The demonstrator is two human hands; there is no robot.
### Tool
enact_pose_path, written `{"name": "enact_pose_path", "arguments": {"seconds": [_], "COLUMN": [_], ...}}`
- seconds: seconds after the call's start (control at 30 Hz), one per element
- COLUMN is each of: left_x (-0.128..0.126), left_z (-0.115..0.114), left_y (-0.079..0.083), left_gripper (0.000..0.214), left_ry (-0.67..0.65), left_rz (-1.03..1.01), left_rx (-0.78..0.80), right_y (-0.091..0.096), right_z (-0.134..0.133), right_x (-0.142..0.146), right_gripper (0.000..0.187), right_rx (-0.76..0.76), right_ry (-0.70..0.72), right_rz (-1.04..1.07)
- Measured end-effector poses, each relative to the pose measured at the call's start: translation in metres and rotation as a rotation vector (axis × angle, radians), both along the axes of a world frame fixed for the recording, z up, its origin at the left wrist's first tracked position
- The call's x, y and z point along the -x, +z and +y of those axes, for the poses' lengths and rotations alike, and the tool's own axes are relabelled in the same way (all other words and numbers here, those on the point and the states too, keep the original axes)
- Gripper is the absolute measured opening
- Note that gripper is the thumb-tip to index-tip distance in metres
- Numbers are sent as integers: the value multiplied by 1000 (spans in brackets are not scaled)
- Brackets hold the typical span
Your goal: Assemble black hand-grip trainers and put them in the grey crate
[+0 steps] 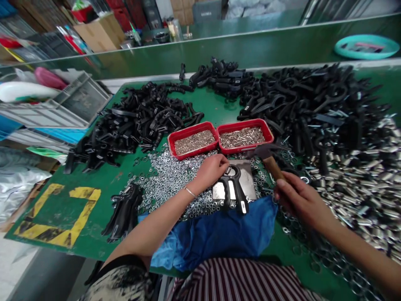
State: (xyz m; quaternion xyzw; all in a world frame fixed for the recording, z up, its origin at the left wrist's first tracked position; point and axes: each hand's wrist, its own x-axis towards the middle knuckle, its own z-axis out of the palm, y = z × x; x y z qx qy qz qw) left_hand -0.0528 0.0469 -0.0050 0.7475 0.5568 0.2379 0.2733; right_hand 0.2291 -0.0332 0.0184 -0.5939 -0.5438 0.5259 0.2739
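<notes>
A pair of black handles joined at a ring-shaped head, like a hand grip exerciser (240,192), lies on a flat metal plate (250,177). My left hand (213,169) is at the ring end, its thumb and fingers pinched together; whatever sits between the fingertips is too small to make out. In my right hand (296,194) is a hammer (273,167), gripped by its wooden handle. The hammer's dark head is raised to the right of the plate. A blue cloth (216,236) lies at the table edge, under the handle ends.
Two red trays (192,155) of small metal pins stand behind the plate. Loose metal rings (169,179) spread around it. Black handle parts (138,113) are heaped left and back right. Silver cylinders (360,200) pile up at right. Several black handles (123,211) lie near the left forearm.
</notes>
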Motion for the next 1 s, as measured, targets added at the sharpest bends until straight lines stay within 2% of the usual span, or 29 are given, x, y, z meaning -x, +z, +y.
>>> {"name": "enact_pose_path", "arguments": {"seconds": [0.07,0.3,0.4,0.5,0.6,0.67,0.77,0.83,0.9,1.0], "left_x": [-3,-8,-13,-17,-17,-14,-4,9,29,65], "left_z": [6,12,6,1,-1,-4,-10,-12,-5,22], "left_y": [-2,-5,-2,-2,-10,-16,-18,-12,0,17], "left_gripper": [10,10,13,18,20,19,23,24,25,27], "left_ry": [-15,-57,-140,-307,-387,-326,-175,-73,55,233], "left_rz": [23,181,384,631,688,596,387,302,292,409], "left_rx": [26,3,-151,-374,-445,-404,-336,-330,-343,-330], "right_y": [-5,-21,-21,-20,-18,-15,-3,10,19,23], "right_z": [-4,-7,-6,-7,-6,-2,11,20,28,40], "right_x": [-4,-12,-12,-11,-12,-14,-14,-10,-1,14], "right_gripper": [51,55,54,55,57,58,53,50,51,49], "right_rx": [27,52,68,68,51,17,-113,-254,-403,-494], "right_ry": [-33,12,23,20,44,86,233,314,315,351], "right_rz": [48,47,61,55,28,-41,-251,-362,-416,-500]}}
